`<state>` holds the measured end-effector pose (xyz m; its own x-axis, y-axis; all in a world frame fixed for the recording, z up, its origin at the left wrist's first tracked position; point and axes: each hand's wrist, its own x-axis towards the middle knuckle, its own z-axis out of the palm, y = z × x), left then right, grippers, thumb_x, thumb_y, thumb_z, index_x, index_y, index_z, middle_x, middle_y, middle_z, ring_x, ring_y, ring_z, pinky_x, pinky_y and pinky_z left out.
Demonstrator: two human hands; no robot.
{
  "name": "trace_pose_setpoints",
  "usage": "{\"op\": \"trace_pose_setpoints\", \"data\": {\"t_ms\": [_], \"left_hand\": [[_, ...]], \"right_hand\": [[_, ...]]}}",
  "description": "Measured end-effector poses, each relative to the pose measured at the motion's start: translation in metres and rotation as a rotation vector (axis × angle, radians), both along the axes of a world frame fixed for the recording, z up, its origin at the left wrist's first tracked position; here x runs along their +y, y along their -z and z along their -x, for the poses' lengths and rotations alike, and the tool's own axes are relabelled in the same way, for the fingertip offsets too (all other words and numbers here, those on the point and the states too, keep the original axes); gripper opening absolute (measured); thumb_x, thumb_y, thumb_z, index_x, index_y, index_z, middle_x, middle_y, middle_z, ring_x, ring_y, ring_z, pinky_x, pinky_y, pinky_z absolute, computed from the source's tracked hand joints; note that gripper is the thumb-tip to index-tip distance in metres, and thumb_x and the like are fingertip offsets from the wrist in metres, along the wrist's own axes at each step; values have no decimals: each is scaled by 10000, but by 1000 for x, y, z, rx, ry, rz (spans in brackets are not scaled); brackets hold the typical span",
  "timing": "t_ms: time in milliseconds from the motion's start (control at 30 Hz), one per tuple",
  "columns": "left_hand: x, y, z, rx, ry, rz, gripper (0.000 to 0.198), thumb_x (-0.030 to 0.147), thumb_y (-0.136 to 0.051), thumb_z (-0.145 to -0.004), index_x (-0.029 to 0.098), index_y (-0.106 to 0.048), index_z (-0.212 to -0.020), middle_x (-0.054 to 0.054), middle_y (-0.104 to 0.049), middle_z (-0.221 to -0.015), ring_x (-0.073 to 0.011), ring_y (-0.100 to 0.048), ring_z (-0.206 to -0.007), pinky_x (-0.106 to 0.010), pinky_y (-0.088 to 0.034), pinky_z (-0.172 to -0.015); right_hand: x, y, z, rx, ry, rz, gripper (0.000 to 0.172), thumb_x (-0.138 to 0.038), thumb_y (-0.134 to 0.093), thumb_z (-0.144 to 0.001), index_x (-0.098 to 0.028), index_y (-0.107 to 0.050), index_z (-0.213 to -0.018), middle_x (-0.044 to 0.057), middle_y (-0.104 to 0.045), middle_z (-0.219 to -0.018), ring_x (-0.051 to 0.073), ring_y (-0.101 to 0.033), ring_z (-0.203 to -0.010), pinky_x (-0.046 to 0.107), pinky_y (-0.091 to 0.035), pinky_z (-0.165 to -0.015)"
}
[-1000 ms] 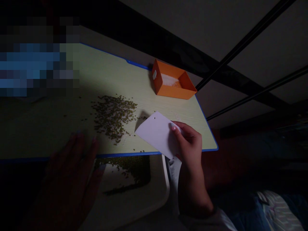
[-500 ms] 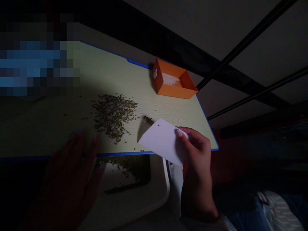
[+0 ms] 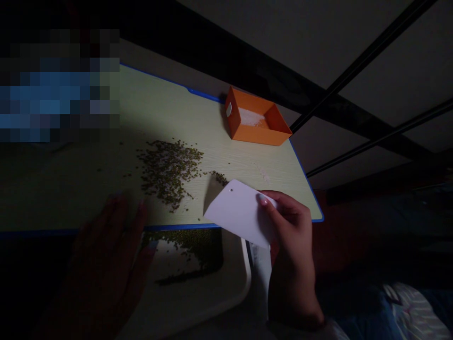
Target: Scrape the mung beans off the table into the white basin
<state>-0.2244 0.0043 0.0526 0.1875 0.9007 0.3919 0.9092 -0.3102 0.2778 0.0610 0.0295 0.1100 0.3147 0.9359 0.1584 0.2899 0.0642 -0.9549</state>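
Observation:
Between the thumb and fingers of my right hand (image 3: 292,222) is a white plastic scraper (image 3: 237,211) with a small hole in one corner. It slants over the table's front edge, its left edge beside a few stray green beans (image 3: 220,177). A loose patch of small green beans (image 3: 171,170) lies on the pale table (image 3: 226,151), left of the scraper. My left hand (image 3: 113,250), dim in shadow, rests at the front edge with fingers spread and nothing visible in it. Below that edge sits a white tub (image 3: 244,278) with more green beans inside.
An orange box (image 3: 260,136) holding some white grains stands at the table's back right. A few pale grains (image 3: 262,172) lie in front of it. Blue edging (image 3: 300,163) borders the table. A striped cloth (image 3: 417,307) is at the lower right. The upper left is blurred out.
The scraper in my right hand has shifted slightly down toward the table's front edge. The few beans near that edge are fewer in view. My left hand has hardly moved.

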Motion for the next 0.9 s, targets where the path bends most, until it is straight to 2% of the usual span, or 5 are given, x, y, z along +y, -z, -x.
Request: {"op": "trace_pose_setpoints", "data": {"t_ms": [267,367,467,633,900], "left_hand": [[-1,-4,-1,67,21,-23,615,319,-347,-896,252,-162,-1479,-165,-287,-1563,-363,-280,-1462,-680,-409,-1101],[-2,-5,-1,90,24,-52,617,281,-352,-892,229,-164,-1478,-190,-319,-1541,-367,-292,-1457,-683,-434,-1075],[-2,-6,0,106,37,-75,613,273,-348,-891,227,-171,-1476,-195,-325,-1535,-367,-317,-1445,-673,-470,-1043],[-3,-4,0,113,26,-67,616,272,-344,-886,212,-178,-1476,-209,-336,-1525,-385,-328,-1436,-695,-464,-1033],[-2,-4,0,98,40,-75,622,273,-338,-886,235,-156,-1480,-193,-321,-1538,-380,-331,-1435,-695,-467,-1030]], "right_hand": [[11,0,7,26,-32,-46,65,-311,-744,-808,-313,-776,-865,-31,-768,-815,116,-642,-682,235,-469,-576],[15,0,8,9,-106,-24,57,-314,-749,-804,-310,-780,-851,-32,-765,-786,114,-638,-658,233,-466,-563],[17,0,10,1,-141,-7,69,-328,-752,-795,-296,-782,-848,-16,-767,-796,132,-650,-668,248,-476,-558],[26,1,15,-5,-86,-49,110,-364,-734,-799,-298,-778,-875,-9,-771,-847,145,-668,-713,265,-502,-583],[30,1,12,-26,-188,-30,110,-356,-742,-787,-287,-785,-861,-9,-771,-805,146,-661,-670,260,-490,-545]]}}
